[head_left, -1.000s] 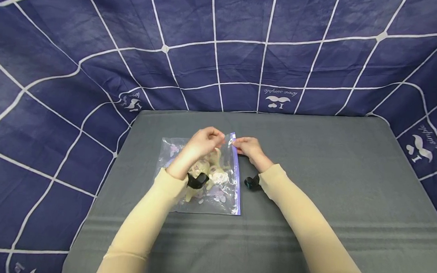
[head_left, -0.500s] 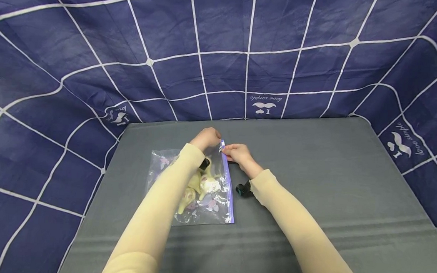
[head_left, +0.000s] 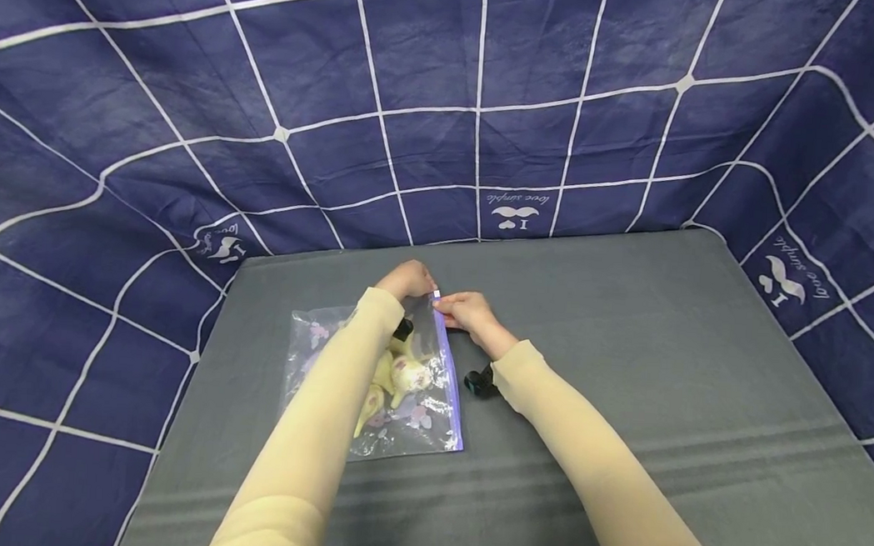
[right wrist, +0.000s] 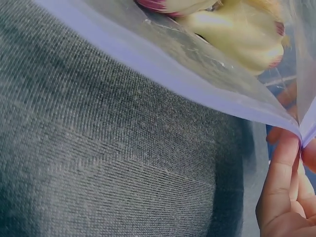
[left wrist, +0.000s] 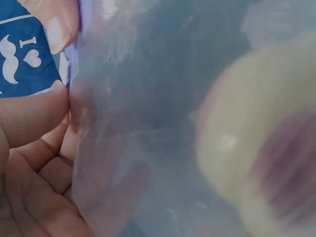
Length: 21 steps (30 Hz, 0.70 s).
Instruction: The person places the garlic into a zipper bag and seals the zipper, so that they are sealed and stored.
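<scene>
A clear zip bag (head_left: 427, 431) with faint pink and violet prints lies on the grey surface, its purple zip strip (head_left: 449, 382) facing right. Inside are several pale yellow bulbs (head_left: 410, 376) with purple streaks, which look like garlic (right wrist: 242, 29). At the strip's far end, my left hand (head_left: 408, 280) pinches the bag's corner; some of its fingers show through the film in the left wrist view. My right hand (head_left: 468, 312) pinches the strip just beside it, thumb and index finger on the edge. The right wrist view shows the bag's edge curving to these fingers (right wrist: 281, 173).
Grey cloth (head_left: 628, 335) covers the table. Blue curtains with white grid lines (head_left: 430, 139) stand behind it and on both sides. A small black wrist camera (head_left: 479, 382) sits at the right cuff, and another (head_left: 403, 329) at the left.
My left hand has gone from above the bag to its far right corner, wrist turned over. The right hand stays on the strip. The head view has shifted, moving the scene slightly left and down.
</scene>
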Available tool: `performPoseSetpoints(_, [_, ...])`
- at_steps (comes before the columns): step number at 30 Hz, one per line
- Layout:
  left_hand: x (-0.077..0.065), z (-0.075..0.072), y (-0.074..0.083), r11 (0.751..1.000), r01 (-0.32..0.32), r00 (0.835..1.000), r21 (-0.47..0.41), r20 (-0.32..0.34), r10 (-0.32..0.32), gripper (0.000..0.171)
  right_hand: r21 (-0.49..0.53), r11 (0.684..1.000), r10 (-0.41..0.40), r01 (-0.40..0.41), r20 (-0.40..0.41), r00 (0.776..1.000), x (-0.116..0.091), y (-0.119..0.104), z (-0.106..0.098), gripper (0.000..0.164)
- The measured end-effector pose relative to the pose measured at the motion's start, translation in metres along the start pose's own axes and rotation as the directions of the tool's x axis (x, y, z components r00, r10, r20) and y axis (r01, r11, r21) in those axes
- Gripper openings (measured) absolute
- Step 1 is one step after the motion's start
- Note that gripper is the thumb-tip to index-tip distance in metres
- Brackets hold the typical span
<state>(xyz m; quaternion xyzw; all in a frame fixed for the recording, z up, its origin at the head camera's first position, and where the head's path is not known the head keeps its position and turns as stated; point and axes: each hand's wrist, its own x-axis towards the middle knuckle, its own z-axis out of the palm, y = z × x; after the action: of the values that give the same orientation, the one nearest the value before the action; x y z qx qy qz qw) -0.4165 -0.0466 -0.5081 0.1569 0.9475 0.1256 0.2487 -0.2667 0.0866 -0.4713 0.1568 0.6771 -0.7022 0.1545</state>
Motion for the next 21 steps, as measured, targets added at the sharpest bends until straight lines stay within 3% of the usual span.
performPoseSetpoints(1, [-0.008, -0.002, 0.005, 1.0, 0.004, 1.0, 0.01, -0.011, -0.004, 0.023, 0.009, 1.0, 0.007, -0.007, 0.004, 1.0, 0.0, 0.0, 0.0, 0.032])
performPoseSetpoints(3, [-0.017, -0.008, 0.013, 0.999, 0.044, 0.998, -0.005, 0.034, -0.043, 0.023, 0.015, 1.0, 0.017, -0.017, 0.012, 1.0, 0.001, 0.0, 0.0, 0.032])
performPoseSetpoints(4, [-0.029, -0.013, 0.019, 0.998, 0.055, 0.997, -0.01, 0.045, -0.055, 0.024, 0.016, 1.0, 0.021, -0.022, 0.016, 1.0, 0.001, 0.001, -0.001, 0.033])
performPoseSetpoints(6, [-0.024, -0.011, 0.016, 0.999, 0.039, 0.999, 0.0, 0.018, -0.039, 0.025, 0.008, 1.0, 0.028, -0.028, 0.028, 0.999, 0.002, 0.0, -0.003, 0.034])
performPoseSetpoints(11, [-0.012, -0.007, 0.005, 0.998, 0.039, 0.997, -0.055, 0.068, -0.035, 0.03, -0.063, 0.996, 0.077, -0.07, 0.113, 0.991, -0.001, -0.001, -0.01, 0.038])
performPoseSetpoints(12, [-0.02, -0.011, 0.01, 0.996, 0.06, 0.995, -0.071, 0.09, -0.054, 0.03, -0.083, 0.993, 0.09, -0.079, 0.133, 0.987, -0.003, -0.001, -0.012, 0.038])
performPoseSetpoints(15, [-0.038, -0.017, 0.019, 0.993, 0.057, 0.996, -0.103, 0.072, -0.049, 0.025, -0.136, 0.986, 0.118, -0.094, 0.177, 0.977, -0.007, 0.0, -0.016, 0.035])
performPoseSetpoints(20, [-0.079, -0.032, 0.046, 0.992, 0.1, 0.994, -0.072, 0.056, -0.096, 0.017, -0.16, 0.983, 0.125, -0.096, 0.184, 0.975, -0.011, 0.004, -0.016, 0.027])
performPoseSetpoints(21, [-0.082, -0.033, 0.047, 0.993, 0.099, 0.994, -0.062, 0.058, -0.095, 0.017, -0.157, 0.983, 0.126, -0.098, 0.18, 0.976, -0.011, 0.005, -0.015, 0.026])
